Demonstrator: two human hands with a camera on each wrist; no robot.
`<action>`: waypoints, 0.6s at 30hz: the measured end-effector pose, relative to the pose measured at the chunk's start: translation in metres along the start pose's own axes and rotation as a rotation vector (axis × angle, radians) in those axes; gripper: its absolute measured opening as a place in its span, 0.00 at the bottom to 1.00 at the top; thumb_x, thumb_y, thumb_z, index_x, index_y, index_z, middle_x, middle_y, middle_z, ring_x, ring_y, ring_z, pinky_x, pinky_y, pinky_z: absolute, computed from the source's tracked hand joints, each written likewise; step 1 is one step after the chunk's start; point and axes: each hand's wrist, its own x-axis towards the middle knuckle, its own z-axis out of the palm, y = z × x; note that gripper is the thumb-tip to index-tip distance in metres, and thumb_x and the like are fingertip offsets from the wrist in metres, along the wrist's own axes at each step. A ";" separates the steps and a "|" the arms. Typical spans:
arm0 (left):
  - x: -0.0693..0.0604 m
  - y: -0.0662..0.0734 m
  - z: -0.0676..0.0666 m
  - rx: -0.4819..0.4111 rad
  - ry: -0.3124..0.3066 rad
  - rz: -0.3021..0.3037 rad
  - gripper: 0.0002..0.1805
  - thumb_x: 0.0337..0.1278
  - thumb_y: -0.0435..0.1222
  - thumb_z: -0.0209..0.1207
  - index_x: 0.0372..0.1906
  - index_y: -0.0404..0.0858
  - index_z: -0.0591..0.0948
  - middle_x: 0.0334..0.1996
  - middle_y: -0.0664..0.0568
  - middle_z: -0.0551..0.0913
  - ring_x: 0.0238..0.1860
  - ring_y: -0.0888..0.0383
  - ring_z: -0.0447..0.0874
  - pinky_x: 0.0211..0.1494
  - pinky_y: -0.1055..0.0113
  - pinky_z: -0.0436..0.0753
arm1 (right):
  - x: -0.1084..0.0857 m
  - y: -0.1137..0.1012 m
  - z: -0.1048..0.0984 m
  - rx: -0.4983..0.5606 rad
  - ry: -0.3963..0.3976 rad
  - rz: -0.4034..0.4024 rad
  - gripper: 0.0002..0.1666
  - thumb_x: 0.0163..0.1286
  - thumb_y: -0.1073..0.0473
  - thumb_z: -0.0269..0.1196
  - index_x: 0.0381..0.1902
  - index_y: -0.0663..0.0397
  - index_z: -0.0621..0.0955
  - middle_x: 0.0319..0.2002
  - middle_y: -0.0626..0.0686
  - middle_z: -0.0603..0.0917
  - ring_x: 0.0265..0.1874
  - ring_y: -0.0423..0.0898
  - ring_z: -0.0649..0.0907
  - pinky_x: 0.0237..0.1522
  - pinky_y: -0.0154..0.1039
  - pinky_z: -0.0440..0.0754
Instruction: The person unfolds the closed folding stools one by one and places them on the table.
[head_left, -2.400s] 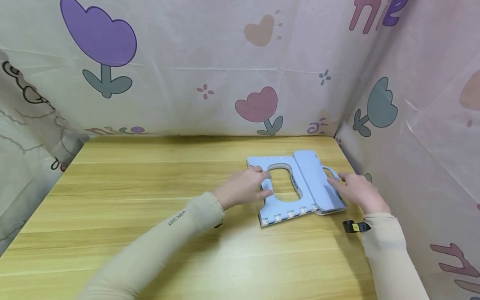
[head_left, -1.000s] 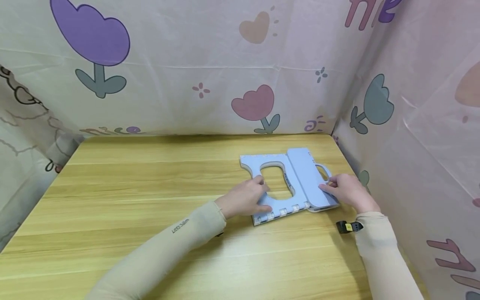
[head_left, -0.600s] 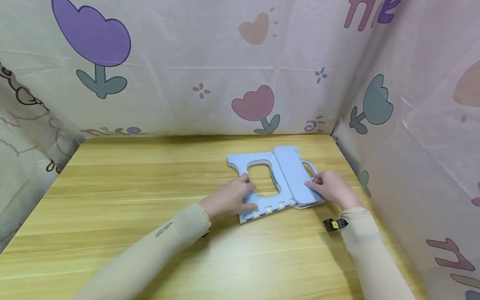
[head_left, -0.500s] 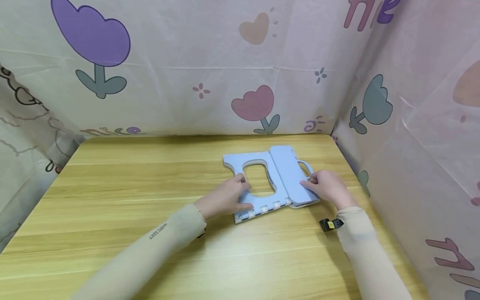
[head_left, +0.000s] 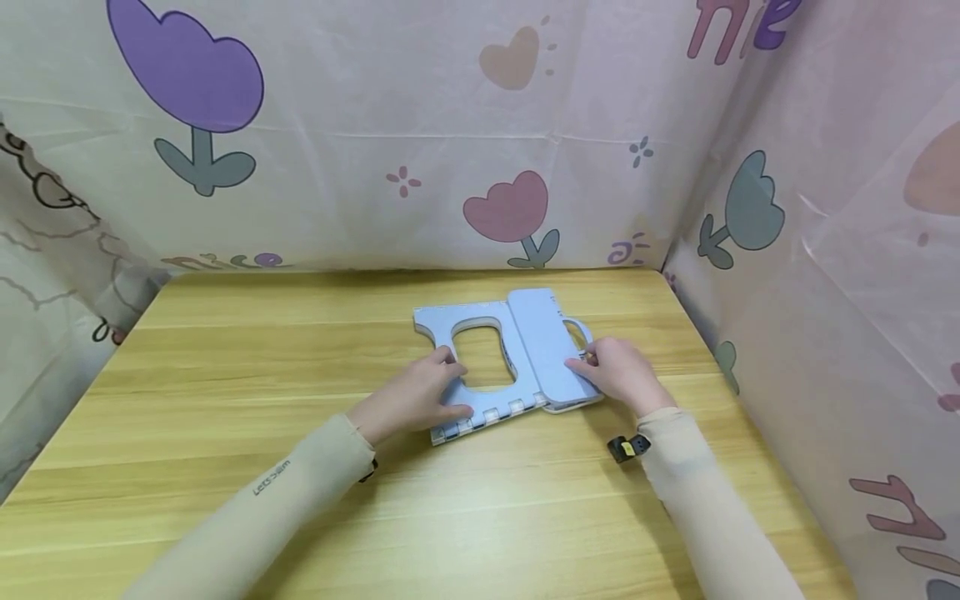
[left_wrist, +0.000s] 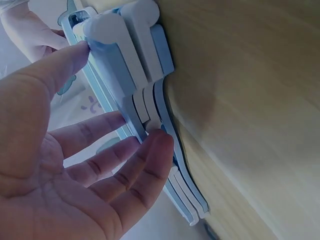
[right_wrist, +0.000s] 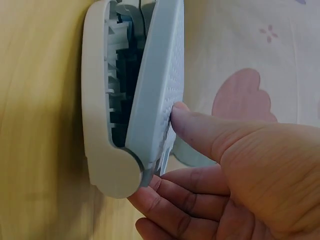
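A light blue and white folding step stool (head_left: 551,346) lies folded flat on the table, with a large opening in its left part and a loop handle (head_left: 577,329) on its right side. My left hand (head_left: 416,396) grips the stool's left side, fingers at the edge by the opening and thumb nearer me. In the left wrist view, the thumb and curled fingers of that hand (left_wrist: 75,145) touch the blue and white layered edge. At the stool's right end, my right hand (head_left: 618,371) pinches the edge near the handle, thumb (right_wrist: 192,125) on the textured top panel, fingers lower down.
The wood-grain table (head_left: 247,375) extends left of the stool and toward me. A patterned curtain (head_left: 337,167) hangs along the back, and another curtain side (head_left: 840,275) runs close along the table's right edge. Dark wristbands (head_left: 628,447) sit at both wrists.
The stool has slid left across the table with both hands on it. Earlier, the right hand hovered by the handle; now it holds that end. The left hand has shifted nearer me along the stool.
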 end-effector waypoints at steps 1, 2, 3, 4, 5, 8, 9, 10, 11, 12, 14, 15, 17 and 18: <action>-0.002 -0.002 0.000 0.010 0.000 -0.002 0.37 0.62 0.53 0.75 0.67 0.31 0.83 0.59 0.42 0.82 0.53 0.49 0.86 0.62 0.54 0.88 | 0.000 -0.003 0.001 -0.003 0.003 -0.001 0.26 0.79 0.44 0.66 0.24 0.52 0.79 0.18 0.46 0.68 0.21 0.43 0.69 0.27 0.38 0.64; -0.005 -0.004 0.000 0.023 0.003 -0.001 0.37 0.63 0.53 0.74 0.67 0.31 0.83 0.59 0.41 0.83 0.54 0.48 0.86 0.63 0.53 0.88 | 0.001 -0.005 0.003 -0.007 0.003 -0.003 0.26 0.79 0.44 0.66 0.24 0.53 0.79 0.18 0.46 0.68 0.20 0.43 0.68 0.26 0.38 0.64; -0.008 -0.005 -0.001 0.033 0.003 -0.004 0.37 0.63 0.53 0.74 0.67 0.32 0.83 0.59 0.41 0.83 0.55 0.47 0.86 0.64 0.52 0.88 | 0.002 -0.008 0.004 -0.009 0.004 -0.001 0.26 0.79 0.43 0.66 0.23 0.53 0.78 0.18 0.46 0.67 0.20 0.43 0.68 0.26 0.38 0.64; -0.010 -0.007 -0.001 0.046 0.007 -0.004 0.37 0.63 0.53 0.74 0.66 0.32 0.83 0.59 0.41 0.83 0.56 0.47 0.87 0.65 0.52 0.88 | 0.002 -0.010 0.006 -0.010 0.004 -0.004 0.27 0.79 0.43 0.66 0.23 0.53 0.78 0.17 0.46 0.67 0.20 0.43 0.68 0.26 0.37 0.63; -0.013 -0.009 -0.001 0.056 0.008 -0.008 0.37 0.63 0.54 0.74 0.66 0.32 0.83 0.59 0.41 0.83 0.57 0.46 0.87 0.65 0.51 0.88 | 0.003 -0.013 0.007 -0.011 0.005 -0.006 0.28 0.79 0.43 0.66 0.22 0.52 0.77 0.17 0.46 0.66 0.20 0.43 0.67 0.25 0.37 0.63; -0.019 -0.014 -0.002 0.067 0.021 -0.030 0.37 0.62 0.54 0.74 0.66 0.32 0.83 0.59 0.41 0.84 0.57 0.46 0.87 0.64 0.51 0.88 | 0.005 -0.022 0.011 -0.011 0.012 -0.015 0.31 0.79 0.43 0.66 0.19 0.51 0.72 0.16 0.45 0.64 0.19 0.42 0.66 0.25 0.37 0.61; -0.021 -0.016 -0.003 0.067 0.023 -0.039 0.37 0.62 0.54 0.75 0.66 0.32 0.83 0.59 0.41 0.84 0.57 0.47 0.87 0.64 0.51 0.88 | 0.005 -0.024 0.012 -0.013 0.016 -0.017 0.31 0.79 0.42 0.66 0.18 0.50 0.71 0.16 0.45 0.64 0.19 0.42 0.65 0.24 0.36 0.61; -0.023 -0.017 -0.004 0.069 0.028 -0.044 0.37 0.62 0.54 0.75 0.66 0.32 0.83 0.59 0.40 0.84 0.56 0.47 0.87 0.64 0.51 0.88 | 0.006 -0.027 0.013 -0.016 0.022 -0.020 0.32 0.79 0.42 0.66 0.18 0.50 0.71 0.16 0.45 0.64 0.18 0.42 0.65 0.24 0.36 0.61; -0.024 -0.019 -0.005 0.070 0.030 -0.047 0.37 0.62 0.54 0.75 0.66 0.32 0.83 0.60 0.40 0.84 0.57 0.46 0.87 0.64 0.51 0.88 | 0.006 -0.030 0.014 -0.020 0.026 -0.019 0.32 0.79 0.42 0.66 0.17 0.50 0.71 0.16 0.45 0.64 0.18 0.42 0.65 0.24 0.36 0.61; -0.026 -0.020 -0.006 0.071 0.033 -0.047 0.37 0.62 0.53 0.75 0.66 0.31 0.83 0.59 0.40 0.84 0.56 0.46 0.88 0.64 0.51 0.88 | 0.006 -0.034 0.015 -0.021 0.028 -0.017 0.32 0.79 0.42 0.66 0.17 0.50 0.71 0.15 0.45 0.64 0.18 0.42 0.65 0.23 0.36 0.61; -0.029 -0.023 -0.010 0.071 0.034 -0.051 0.38 0.62 0.53 0.75 0.66 0.30 0.83 0.60 0.38 0.84 0.57 0.45 0.88 0.64 0.50 0.88 | 0.006 -0.040 0.017 -0.025 0.031 -0.013 0.32 0.79 0.42 0.66 0.18 0.50 0.73 0.15 0.45 0.64 0.17 0.42 0.66 0.22 0.36 0.61; -0.030 -0.024 -0.011 0.072 0.034 -0.054 0.38 0.62 0.53 0.75 0.66 0.29 0.82 0.60 0.38 0.84 0.57 0.44 0.88 0.64 0.49 0.88 | 0.006 -0.043 0.018 -0.026 0.034 -0.014 0.31 0.79 0.42 0.65 0.18 0.51 0.74 0.16 0.45 0.65 0.17 0.42 0.67 0.22 0.35 0.61; -0.032 -0.025 -0.014 0.075 0.033 -0.057 0.38 0.63 0.53 0.74 0.66 0.28 0.82 0.61 0.37 0.84 0.58 0.43 0.88 0.64 0.48 0.88 | 0.006 -0.047 0.019 -0.022 0.040 -0.016 0.31 0.79 0.42 0.65 0.19 0.51 0.75 0.16 0.46 0.66 0.18 0.42 0.68 0.21 0.35 0.62; -0.033 -0.025 -0.015 0.074 0.030 -0.065 0.39 0.62 0.53 0.74 0.67 0.28 0.82 0.61 0.36 0.84 0.59 0.43 0.88 0.65 0.48 0.88 | 0.006 -0.049 0.020 -0.016 0.044 -0.019 0.30 0.79 0.42 0.65 0.20 0.52 0.76 0.16 0.46 0.66 0.18 0.42 0.68 0.21 0.35 0.62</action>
